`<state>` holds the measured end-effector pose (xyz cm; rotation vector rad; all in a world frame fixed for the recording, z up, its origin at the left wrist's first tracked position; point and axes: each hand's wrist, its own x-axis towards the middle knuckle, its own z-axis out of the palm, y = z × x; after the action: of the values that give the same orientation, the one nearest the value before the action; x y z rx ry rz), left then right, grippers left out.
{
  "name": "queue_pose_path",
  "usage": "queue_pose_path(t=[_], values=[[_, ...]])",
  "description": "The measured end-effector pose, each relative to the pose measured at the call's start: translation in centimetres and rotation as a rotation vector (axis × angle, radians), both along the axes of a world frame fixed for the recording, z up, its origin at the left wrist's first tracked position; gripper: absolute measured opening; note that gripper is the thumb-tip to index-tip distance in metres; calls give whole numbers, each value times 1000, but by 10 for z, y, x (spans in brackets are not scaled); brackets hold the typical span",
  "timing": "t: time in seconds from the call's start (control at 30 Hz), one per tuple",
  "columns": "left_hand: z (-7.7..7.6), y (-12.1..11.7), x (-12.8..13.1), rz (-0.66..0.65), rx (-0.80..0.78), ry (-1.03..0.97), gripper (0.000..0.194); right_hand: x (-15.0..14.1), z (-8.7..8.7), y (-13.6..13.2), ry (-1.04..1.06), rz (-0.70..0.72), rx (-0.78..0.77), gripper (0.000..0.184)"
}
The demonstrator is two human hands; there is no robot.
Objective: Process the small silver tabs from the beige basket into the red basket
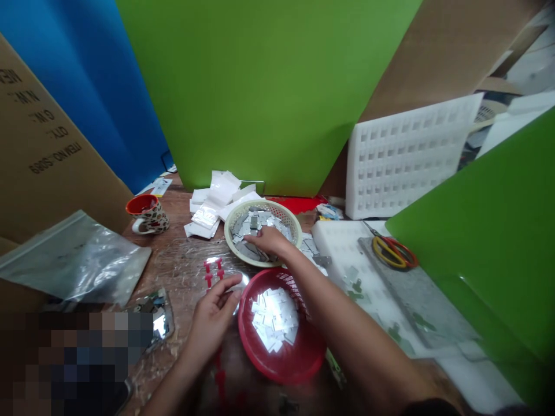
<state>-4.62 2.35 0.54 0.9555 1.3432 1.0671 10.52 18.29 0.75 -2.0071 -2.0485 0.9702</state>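
Observation:
My right hand [269, 241] reaches into a cream basket [229, 241] full of flat grey metal pieces [248, 251]. Its fingers are bent down onto the pieces, and what lies between the fingertips is hidden. Closer to me stands a red basket [310, 361] holding a heap of shiny silver plates [274, 318]. My left hand [219, 306] hovers by its left rim, with thumb and index finger apart and the other fingers curled. A bright patch shows beside those fingertips; whether it is a piece or a reflection I cannot make out.
White packets [212, 208] lie behind the cream basket. To the left are a patterned mug [156, 219], a clear plastic bag [82, 260] and small red parts [208, 280]. On the right, scissors [392, 253] rest on a grey slab [416, 312] beside white foam [332, 240]. Green panels [269, 98] rise behind.

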Motion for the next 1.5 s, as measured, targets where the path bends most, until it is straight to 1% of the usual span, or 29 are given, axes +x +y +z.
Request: queue_pose_path(t=[0.1,0.17,0.23,0.3,0.4,0.47,0.57,0.63,0.7,0.8,0.93,1.1,1.2,1.3,1.37,1.43,1.5], values=[[-1,0,-1,-9,0,-22,45,-3,0,-5,27,21,10,60],[-4,0,-1,-14,2,-18,44,-5,-2,-7,31,29,22,62],[-11,0,-2,-28,2,17,45,-6,-4,-10,21,32,42,61],[-21,0,-2,-79,12,70,44,-8,-6,-12,5,37,59,58],[-35,-1,0,-209,47,170,35,-11,-5,-16,-3,63,67,42],[-41,-2,4,-276,44,214,30,-13,-3,-17,12,83,61,30],[-42,-2,6,-298,16,218,29,-13,-3,-16,61,87,47,20],[-38,-2,2,-287,6,221,30,-10,-3,-14,102,70,29,19],[-32,-3,-8,-269,-3,237,33,-7,-4,-13,150,52,-10,19],[-24,-5,-31,-234,-9,273,35,-2,-3,-13,226,39,-102,23],[-17,-4,-62,-187,-15,314,26,5,0,-13,321,4,-173,23],[-1,10,-80,-192,-66,351,24,20,1,-12,440,-60,-179,24],[8,24,-89,-165,-60,425,21,29,2,-16,510,-87,-167,22],[16,34,-101,-74,-22,529,16,38,8,-23,560,-123,-152,20],[21,35,-106,41,20,598,14,45,13,-28,591,-159,-133,20],[29,27,-100,178,86,658,16,51,17,-33,631,-202,-102,19],[37,8,-79,261,162,670,25,57,19,-39,678,-255,-54,16]])
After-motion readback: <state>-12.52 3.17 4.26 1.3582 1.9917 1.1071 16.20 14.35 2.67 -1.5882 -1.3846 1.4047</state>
